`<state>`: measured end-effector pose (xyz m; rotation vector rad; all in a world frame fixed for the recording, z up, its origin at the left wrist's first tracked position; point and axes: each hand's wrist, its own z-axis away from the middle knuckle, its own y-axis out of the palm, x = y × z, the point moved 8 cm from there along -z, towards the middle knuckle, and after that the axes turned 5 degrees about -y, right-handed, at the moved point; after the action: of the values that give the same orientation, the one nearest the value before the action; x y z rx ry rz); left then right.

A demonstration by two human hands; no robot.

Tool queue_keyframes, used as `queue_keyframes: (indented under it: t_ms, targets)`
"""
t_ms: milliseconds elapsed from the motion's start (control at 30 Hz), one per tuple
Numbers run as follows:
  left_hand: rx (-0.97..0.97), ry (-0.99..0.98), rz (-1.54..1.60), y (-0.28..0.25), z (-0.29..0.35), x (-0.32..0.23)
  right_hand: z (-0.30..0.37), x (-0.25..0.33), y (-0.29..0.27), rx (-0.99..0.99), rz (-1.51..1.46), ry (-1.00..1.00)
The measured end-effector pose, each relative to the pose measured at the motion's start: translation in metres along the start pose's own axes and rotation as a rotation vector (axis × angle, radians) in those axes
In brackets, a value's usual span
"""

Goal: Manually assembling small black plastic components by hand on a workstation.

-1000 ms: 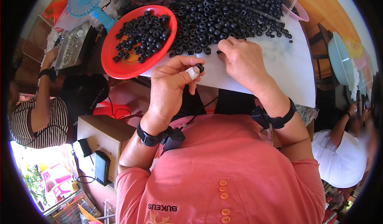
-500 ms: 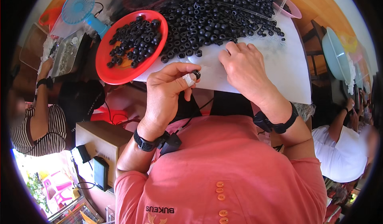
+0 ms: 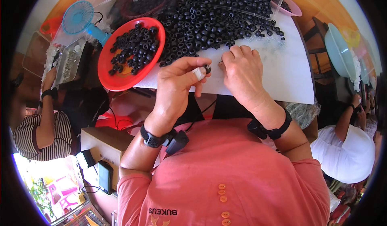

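Between the thumb and forefinger of my left hand (image 3: 172, 83) is a small black round piece with a hole (image 3: 207, 68). A white wrap (image 3: 199, 73) covers that thumb's tip. Close by on the right, my right hand (image 3: 244, 73) has its fingers drawn together in a pinch over the white tabletop (image 3: 288, 71). Something thin and dark seems to show at its fingertips, too small to name. Just beyond both hands spreads a large heap of similar black holed pieces (image 3: 201, 28). More of them lie in a red plate (image 3: 105, 71) to the left.
A blue fan (image 3: 77, 17) stands at the far left, near a metal tray (image 3: 69, 61). One person in a striped shirt (image 3: 40, 135) sits on the left, another in white (image 3: 342, 153) on the right. A pink bowl (image 3: 296, 10) and a light-blue basin (image 3: 340, 50) are at the right.
My left hand has moved right with the black piece. My right hand has come slightly lower, and the fingertips of both hands are nearer each other. The view has shifted a little.
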<state>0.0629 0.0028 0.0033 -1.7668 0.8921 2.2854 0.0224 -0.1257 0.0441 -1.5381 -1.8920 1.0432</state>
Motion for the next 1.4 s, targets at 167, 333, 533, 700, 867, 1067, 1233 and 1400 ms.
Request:
queue_keyframes:
  t_ms: [167, 333, 533, 700, 867, 1067, 1233, 1400]
  targets:
    - [0.035, 0.014, 0.026, 0.008, -0.014, 0.007, 0.006, -0.004, 0.003, -0.084, -0.1, -0.038]
    - [0.013, 0.007, 0.0, 0.007, -0.014, 0.01, 0.008, -0.01, 0.004, -0.111, -0.218, -0.01]
    - [0.014, 0.017, 0.017, 0.004, -0.013, 0.011, 0.004, -0.009, 0.004, -0.06, -0.079, 0.047]
    - [0.008, 0.01, 0.01, 0.004, -0.012, 0.011, 0.004, -0.004, 0.005, -0.064, -0.069, 0.032]
    - [0.001, 0.019, -0.025, 0.002, -0.013, 0.012, 0.001, -0.001, 0.007, -0.05, -0.107, -0.017]
    - [0.02, -0.023, -0.04, 0.004, -0.012, 0.012, 0.001, -0.027, -0.002, -0.154, -0.736, 0.19]
    - [0.012, -0.022, -0.063, 0.005, -0.013, 0.011, -0.004, -0.02, -0.008, -0.185, -0.833, 0.15]
    - [0.005, -0.02, -0.028, 0.003, -0.012, 0.013, -0.008, -0.015, -0.009, -0.153, -0.864, 0.109]
